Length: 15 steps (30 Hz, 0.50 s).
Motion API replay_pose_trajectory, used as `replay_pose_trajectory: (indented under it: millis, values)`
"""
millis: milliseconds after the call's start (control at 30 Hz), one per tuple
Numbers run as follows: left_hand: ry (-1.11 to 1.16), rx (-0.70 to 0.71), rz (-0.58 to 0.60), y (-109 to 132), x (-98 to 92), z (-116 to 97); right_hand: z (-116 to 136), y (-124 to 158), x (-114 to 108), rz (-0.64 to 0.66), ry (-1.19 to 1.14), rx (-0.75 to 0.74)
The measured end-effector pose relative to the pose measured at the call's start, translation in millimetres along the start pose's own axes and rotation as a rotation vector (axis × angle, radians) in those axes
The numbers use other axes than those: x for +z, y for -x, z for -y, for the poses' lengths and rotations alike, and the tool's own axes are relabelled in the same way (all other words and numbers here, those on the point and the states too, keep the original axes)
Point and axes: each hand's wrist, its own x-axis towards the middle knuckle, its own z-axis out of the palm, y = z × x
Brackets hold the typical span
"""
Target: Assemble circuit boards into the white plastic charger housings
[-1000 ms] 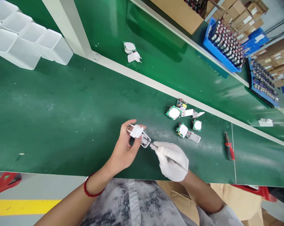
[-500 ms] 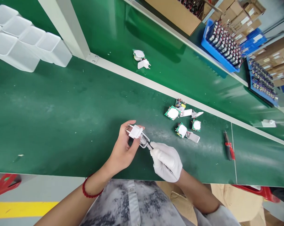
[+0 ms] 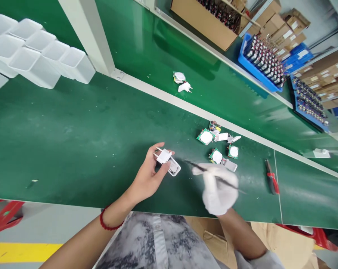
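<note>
My bare left hand [image 3: 149, 175] holds a white plug housing [image 3: 174, 167] between thumb and fingers, its two pins pointing left. The housing's open side shows something pale inside, too small to make out. To the right, my right hand [image 3: 220, 188], in a white glove, grips dark tweezers [image 3: 198, 166] that are blurred by motion and stand apart from the housing. Beyond that hand lie green circuit boards with white round pads [image 3: 206, 137], along with white casing pieces [image 3: 229, 164].
Red-handled pliers [image 3: 272, 179] lie on the green table [image 3: 73, 149] to the right. White bins [image 3: 36, 67] stand at the back left. Another board [image 3: 179, 77] and a white plug [image 3: 185, 87] sit behind the metal rail [image 3: 163, 96]. Blue trays [image 3: 260, 76] hold parts at the upper right.
My right hand has moved right with the tweezers, away from the white housing. My left hand still holds the housing, slightly further right in view. The camera view has shifted a little.
</note>
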Motion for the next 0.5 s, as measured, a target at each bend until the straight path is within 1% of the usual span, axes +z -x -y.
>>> replay_pose_trajectory:
  millis: [33, 67, 100, 133, 167, 200, 233, 267, 300, 333, 367, 400, 433, 467, 500]
  values:
    - [0.036, -0.022, 0.020, -1, -1.4, -1, -1, -8, -5, -0.018, 0.055, 0.045]
    - [0.072, -0.037, 0.035, -2, -3.1, -3, -4, -17, -9, 0.022, 0.165, 0.081]
    - [0.101, -0.045, 0.046, -2, -5.2, -5, -9, -26, -12, 0.117, 0.313, 0.111]
    - [0.119, -0.045, 0.052, -3, -7.7, -8, -15, -35, -13, 0.248, 0.484, 0.137]
    - [0.122, -0.035, 0.055, -2, -10.7, -10, -21, -43, -12, 0.377, 0.645, 0.151]
    - [0.107, -0.010, 0.057, -2, -14.2, -13, -27, -49, -9, 0.470, 0.774, 0.149]
    - [0.077, 0.022, 0.062, -1, -18.2, -15, -31, -55, -6, 0.526, 0.867, 0.143]
    - [0.033, 0.051, 0.069, 1, -22.5, -16, -33, -58, -2, 0.540, 0.937, 0.135]
    - [-0.025, 0.072, 0.075, 4, -26.8, -17, -33, -59, 2, 0.521, 0.989, 0.115]
    - [-0.096, 0.080, 0.078, 6, -30.8, -17, -31, -57, 5, 0.472, 1.019, 0.070]
    - [-0.173, 0.077, 0.078, 9, -34.2, -16, -28, -54, 7, 0.418, 1.021, -0.010]
    - [-0.248, 0.066, 0.077, 12, -36.9, -15, -23, -48, 9, 0.384, 1.001, -0.128]
    - [-0.316, 0.060, 0.074, 15, -38.7, -14, -19, -42, 10, 0.373, 0.957, -0.270]
    - [-0.375, 0.065, 0.066, 17, -39.7, -12, -15, -34, 12, 0.399, 0.895, -0.410]
    - [-0.425, 0.076, 0.056, 18, -40.0, -11, -12, -27, 14, 0.456, 0.830, -0.524]
